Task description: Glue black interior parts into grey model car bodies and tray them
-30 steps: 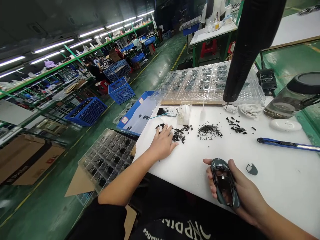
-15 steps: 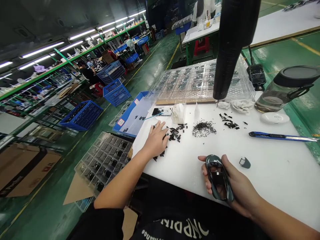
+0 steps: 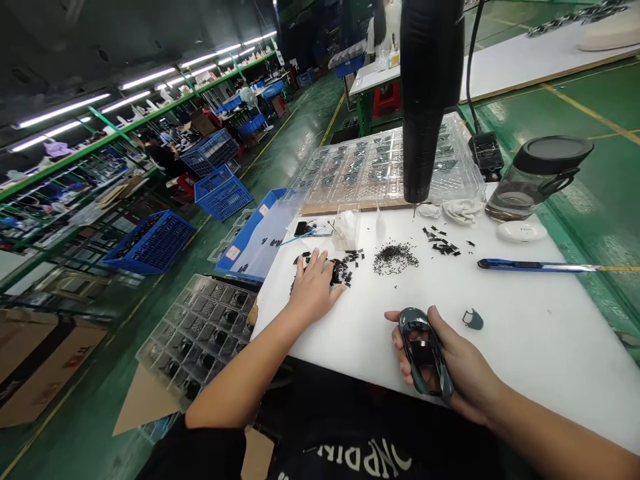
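Model car body (image 3: 424, 352), dark grey-green and hollow, sits in the right hand (image 3: 463, 367) near the near edge of the white table (image 3: 560, 360), its open underside facing up. Fingers and thumb are closed around both sides of the shell. The left hand (image 3: 314, 287) lies palm down and spread toward the table's left edge, its fingertips among small black parts (image 3: 341, 272). Any pinch on a part cannot be confirmed.

A large clear plastic tray (image 3: 385, 167) of dark items stands beyond the far edge. A second clear tray (image 3: 200, 333) lies off the near left edge, and a blue-rimmed tray (image 3: 255, 240) sits just beside the far left corner. A glass jug (image 3: 515, 200) stands at the far right corner. A blue utility knife (image 3: 520, 265) lies toward the right edge, blade extended. Mid-table is a mound of fine black bits (image 3: 394, 258); a small grey-green piece (image 3: 473, 319) lies just beyond the model car body.

Risks, as judged: a sideways sweep of the left hand or sleeve could scatter the loose parts or push them off the left edge. The gloss finish could be scratched if set down on the black bits. The extended blade poses a cut hazard during any reach to the right.

Limits: the left palm covers some parts, the right fingers mask part of the shell, and the parts are too small to identify.
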Motion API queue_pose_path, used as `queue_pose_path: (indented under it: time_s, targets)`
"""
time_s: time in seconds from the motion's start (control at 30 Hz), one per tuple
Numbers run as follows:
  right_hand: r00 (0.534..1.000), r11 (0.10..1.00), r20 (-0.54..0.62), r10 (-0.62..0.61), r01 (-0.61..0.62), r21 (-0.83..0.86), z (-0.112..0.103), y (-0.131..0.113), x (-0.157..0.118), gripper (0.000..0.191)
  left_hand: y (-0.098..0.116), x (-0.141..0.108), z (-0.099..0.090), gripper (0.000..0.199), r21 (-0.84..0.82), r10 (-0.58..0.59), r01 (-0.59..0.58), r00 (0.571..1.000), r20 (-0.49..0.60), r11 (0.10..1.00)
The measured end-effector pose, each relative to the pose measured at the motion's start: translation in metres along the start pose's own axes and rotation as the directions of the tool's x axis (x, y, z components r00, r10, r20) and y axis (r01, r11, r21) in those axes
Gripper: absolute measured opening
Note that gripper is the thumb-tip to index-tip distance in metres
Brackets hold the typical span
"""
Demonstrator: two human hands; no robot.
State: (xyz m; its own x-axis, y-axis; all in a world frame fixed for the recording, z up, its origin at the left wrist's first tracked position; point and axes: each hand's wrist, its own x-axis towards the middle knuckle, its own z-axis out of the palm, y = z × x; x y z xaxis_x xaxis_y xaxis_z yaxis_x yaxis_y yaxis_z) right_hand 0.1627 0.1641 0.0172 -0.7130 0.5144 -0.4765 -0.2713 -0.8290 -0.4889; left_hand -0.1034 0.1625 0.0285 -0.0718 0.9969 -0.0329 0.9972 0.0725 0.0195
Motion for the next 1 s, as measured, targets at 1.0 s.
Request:
queue_pose_path:
  time_s: [1.0]
  targets:
    - [0.996,0.99,0.073,-0.057,0.047,0.133,-0.001,-0.001,0.002,0.056,0.026,0.024,0.018,0.023,0.094,0.184,-0.17,0.969,-0.166,0.981]
